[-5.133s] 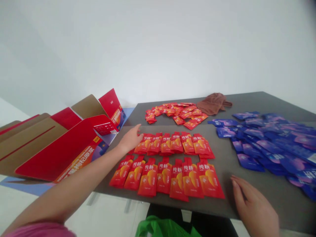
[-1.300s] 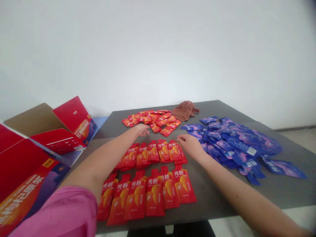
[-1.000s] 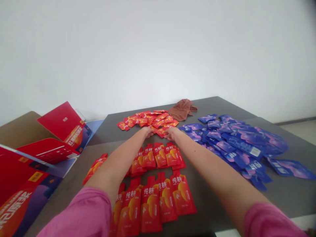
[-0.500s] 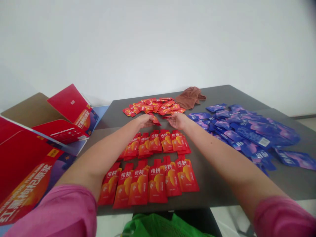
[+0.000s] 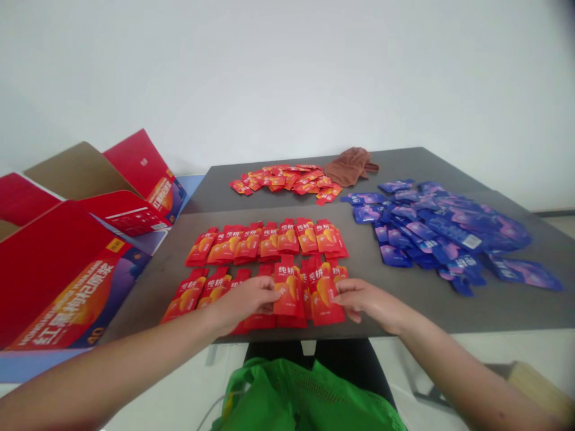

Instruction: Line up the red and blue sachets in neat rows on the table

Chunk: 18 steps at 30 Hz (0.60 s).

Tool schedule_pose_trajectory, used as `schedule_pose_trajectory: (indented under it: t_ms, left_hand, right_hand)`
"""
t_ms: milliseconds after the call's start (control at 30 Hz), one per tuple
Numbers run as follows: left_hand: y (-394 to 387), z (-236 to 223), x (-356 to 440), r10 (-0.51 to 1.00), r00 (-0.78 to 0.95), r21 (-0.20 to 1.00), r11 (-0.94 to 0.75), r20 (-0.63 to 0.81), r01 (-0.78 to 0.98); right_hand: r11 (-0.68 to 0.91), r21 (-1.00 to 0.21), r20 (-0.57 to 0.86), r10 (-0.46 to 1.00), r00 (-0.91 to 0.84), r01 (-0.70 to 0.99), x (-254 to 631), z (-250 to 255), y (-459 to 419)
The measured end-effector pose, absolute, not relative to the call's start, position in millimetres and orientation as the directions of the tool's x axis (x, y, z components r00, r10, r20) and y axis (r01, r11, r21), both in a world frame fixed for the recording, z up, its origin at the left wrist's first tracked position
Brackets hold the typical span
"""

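Observation:
Two rows of red pouches lie on the dark grey table (image 5: 404, 311). The far row (image 5: 269, 238) is spread side by side. In the near row (image 5: 251, 290) my left hand (image 5: 245, 298) pinches a red pouch (image 5: 288, 291), fingers closed on its left edge. My right hand (image 5: 366, 300) grips another red pouch (image 5: 321, 294) at its right side. Both pouches overlap their neighbours near the table's front edge.
A loose heap of small red pouches (image 5: 287, 179) and a brown cloth (image 5: 350, 166) lie at the back. Blue pouches (image 5: 440, 230) cover the right side. Open red cardboard boxes (image 5: 67, 269) stand left. A green bag (image 5: 300, 398) sits below the table.
Both hands have drawn back from the far red heap to the near row and now hold pouches there. The view has tilted down and back.

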<state>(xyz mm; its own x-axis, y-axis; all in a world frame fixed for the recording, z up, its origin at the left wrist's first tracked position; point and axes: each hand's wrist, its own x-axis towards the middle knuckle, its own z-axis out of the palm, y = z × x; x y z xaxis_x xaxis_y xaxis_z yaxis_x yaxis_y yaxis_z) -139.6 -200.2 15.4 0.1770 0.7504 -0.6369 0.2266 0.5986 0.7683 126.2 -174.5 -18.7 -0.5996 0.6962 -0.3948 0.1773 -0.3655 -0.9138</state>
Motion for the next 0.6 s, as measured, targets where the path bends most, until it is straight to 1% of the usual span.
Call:
schedule_pose_trajectory:
  t_ms: [67,100,167,200,300,367,433,467,533,567,600]
  left_hand:
    - [-203.1,10.0,-135.8,0.741,0.153,0.746,0.598,-0.653,0.292]
    - [-202.9,8.1,-134.2,0.738,0.143,0.734,0.591,-0.660,0.335]
    - [-201.9,5.6,-131.5,0.736,0.124,0.707,0.570,-0.666,0.418]
    - [-201.6,4.7,-130.6,0.737,0.115,0.694,0.556,-0.666,0.457]
    - [-201.2,2.9,-131.1,0.746,0.116,0.640,0.469,-0.656,0.608]
    - [-200.7,3.1,-134.2,0.786,0.130,0.566,0.308,-0.604,0.765]
    - [-200.4,5.6,-138.3,0.860,0.147,0.432,0.092,-0.489,0.897]
    - [-200.7,7.8,-140.1,0.892,0.155,0.356,0.007,-0.425,0.934]
    - [-202.6,13.9,-142.5,0.930,0.159,0.249,-0.076,-0.333,0.965]
    - [-203.9,17.4,-143.4,0.938,0.156,0.225,-0.087,-0.310,0.970]
    - [-205.2,20.8,-144.4,0.944,0.148,0.215,-0.085,-0.294,0.973]
  right_hand:
    - [-0.269,-0.897,-0.434,0.678,-0.592,0.350,117.9,-22.0,-173.8]
    - [-0.199,-0.869,-0.453,0.689,-0.566,0.453,114.0,-22.5,-172.2]
    - [-0.070,-0.774,-0.468,0.732,-0.495,0.629,108.4,-22.4,-168.7]
    - [-0.027,-0.728,-0.465,0.754,-0.464,0.685,106.9,-22.0,-167.3]
    - [0.044,-0.655,-0.436,0.794,-0.424,0.755,107.1,-20.7,-165.3]
    - [0.102,-0.604,-0.403,0.816,-0.414,0.791,109.2,-19.2,-165.5]
    - [0.146,-0.511,-0.368,0.853,-0.369,0.847,111.2,-17.4,-166.8]
    - [0.157,-0.444,-0.346,0.878,-0.330,0.882,112.0,-16.5,-167.9]
    - [0.167,-0.322,-0.280,0.923,-0.262,0.932,113.2,-15.6,-170.4]
    - [0.178,-0.291,-0.233,0.940,-0.250,0.940,113.9,-15.6,-171.8]
    - [0.197,-0.286,-0.180,0.950,-0.254,0.938,114.7,-16.0,-173.1]
